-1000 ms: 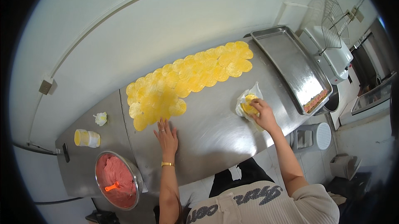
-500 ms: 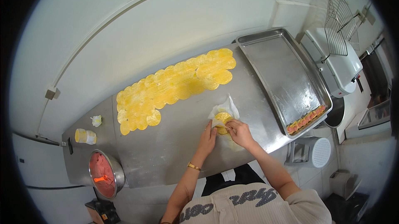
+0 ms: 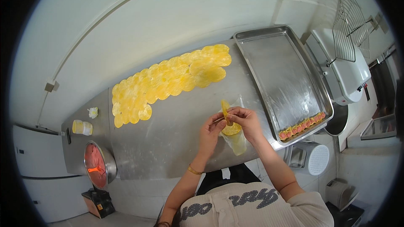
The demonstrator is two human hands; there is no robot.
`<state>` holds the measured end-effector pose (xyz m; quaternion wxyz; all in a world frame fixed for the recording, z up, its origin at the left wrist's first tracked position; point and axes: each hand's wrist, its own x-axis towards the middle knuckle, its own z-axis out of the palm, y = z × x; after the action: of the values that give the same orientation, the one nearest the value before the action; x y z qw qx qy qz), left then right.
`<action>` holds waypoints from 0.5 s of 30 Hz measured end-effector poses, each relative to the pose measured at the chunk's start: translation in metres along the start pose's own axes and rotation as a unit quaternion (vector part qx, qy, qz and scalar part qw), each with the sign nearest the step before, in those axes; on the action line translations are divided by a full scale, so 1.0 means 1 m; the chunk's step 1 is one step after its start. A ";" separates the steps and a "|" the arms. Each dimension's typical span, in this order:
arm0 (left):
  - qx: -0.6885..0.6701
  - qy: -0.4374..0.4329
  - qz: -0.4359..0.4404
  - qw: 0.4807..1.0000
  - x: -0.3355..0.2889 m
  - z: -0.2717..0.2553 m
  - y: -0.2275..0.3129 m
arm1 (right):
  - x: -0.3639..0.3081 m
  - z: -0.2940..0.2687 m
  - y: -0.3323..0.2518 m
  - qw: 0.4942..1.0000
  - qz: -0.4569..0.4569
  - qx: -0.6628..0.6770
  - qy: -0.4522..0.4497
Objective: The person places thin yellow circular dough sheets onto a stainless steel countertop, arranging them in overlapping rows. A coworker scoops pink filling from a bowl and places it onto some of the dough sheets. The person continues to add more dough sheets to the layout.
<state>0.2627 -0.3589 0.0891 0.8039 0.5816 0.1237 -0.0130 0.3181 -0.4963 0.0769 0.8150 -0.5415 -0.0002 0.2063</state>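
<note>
My left hand and my right hand meet over the table's near side. Their fingertips pinch a thin yellow dumpling wrapper that stands up between them. Whether it is a single wrapper or a few is not clear. Below the fingers, more round yellow dumpling wrappers lie on a crumpled sheet of clear plastic. Beyond my hands, overlapping rows of yellow dumpling wrappers cover a long strip of the steel table.
A large metal tray stands on the right, with a row of pink-filled dumplings along its near end. At the left sit a steel bowl of pink filling with an orange-handled tool, and a wrapped yellow stack.
A dumpling wrapper has come up from the plastic and now stands between my fingertips. The plastic has opened out lower and nearer to me. The whole view has shifted slightly.
</note>
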 end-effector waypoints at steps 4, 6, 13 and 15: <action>0.015 0.039 0.015 0.999 -0.011 -0.014 0.006 | 0.002 0.015 0.009 0.996 0.058 0.053 -0.037; 0.020 0.062 0.014 0.998 -0.018 -0.026 0.007 | 0.004 0.024 0.013 0.994 0.069 0.054 -0.060; 0.041 0.123 0.022 0.991 -0.035 -0.070 0.014 | 0.003 0.066 0.027 0.989 0.095 0.048 -0.106; 0.058 0.140 0.023 0.988 -0.039 -0.087 0.015 | 0.004 0.078 0.039 0.987 0.118 0.038 -0.104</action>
<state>0.2111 -0.2776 0.0864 0.7438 0.6257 0.2208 0.0802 0.2912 -0.4132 0.0740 0.8005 -0.4822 -0.0129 0.3558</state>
